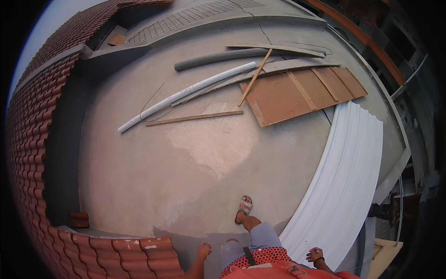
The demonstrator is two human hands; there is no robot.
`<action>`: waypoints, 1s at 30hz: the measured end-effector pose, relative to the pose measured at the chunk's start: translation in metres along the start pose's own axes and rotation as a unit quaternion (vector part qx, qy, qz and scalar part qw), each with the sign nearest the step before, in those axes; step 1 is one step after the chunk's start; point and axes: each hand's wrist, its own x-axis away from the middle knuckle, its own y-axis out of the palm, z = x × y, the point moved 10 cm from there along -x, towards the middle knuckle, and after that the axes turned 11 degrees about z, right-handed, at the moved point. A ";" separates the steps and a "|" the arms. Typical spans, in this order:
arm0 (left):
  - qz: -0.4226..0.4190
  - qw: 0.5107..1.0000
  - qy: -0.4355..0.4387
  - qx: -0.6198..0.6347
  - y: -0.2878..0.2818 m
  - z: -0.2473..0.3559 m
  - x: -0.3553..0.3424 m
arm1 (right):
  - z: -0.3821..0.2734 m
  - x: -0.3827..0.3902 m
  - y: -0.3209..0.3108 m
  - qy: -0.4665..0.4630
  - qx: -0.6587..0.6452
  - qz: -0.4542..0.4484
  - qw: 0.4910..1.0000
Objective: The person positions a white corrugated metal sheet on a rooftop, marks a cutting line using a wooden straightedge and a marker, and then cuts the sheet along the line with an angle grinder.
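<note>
My left hand point(203, 251) hangs at my left side with its fingers curled in, and I see nothing in it. Nearest to it are the red roof tiles point(134, 255) along the lower left. On my other side, my right hand point(315, 255) hangs with loosely bent fingers, somewhat apart, and no held thing shows. A dark band point(319, 259) circles that wrist. Below this hand in the picture runs a long white ribbed roofing sheet point(346, 162); I cannot tell whether they touch. My sandalled foot point(245, 207) is stepped forward on the concrete floor point(153, 172).
Ahead lie a white pipe point(190, 89), a grey pipe point(209, 60), a wooden strip point(195, 118) and a brown battened panel point(278, 97) with a narrow stick point(254, 79) across its end. A tiled roof point(32, 135) borders the left; a low parapet point(371, 69) edges the right.
</note>
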 end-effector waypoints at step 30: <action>-0.028 0.849 0.491 -0.196 0.544 0.972 -0.464 | -0.278 0.158 0.309 0.399 -0.095 0.114 0.905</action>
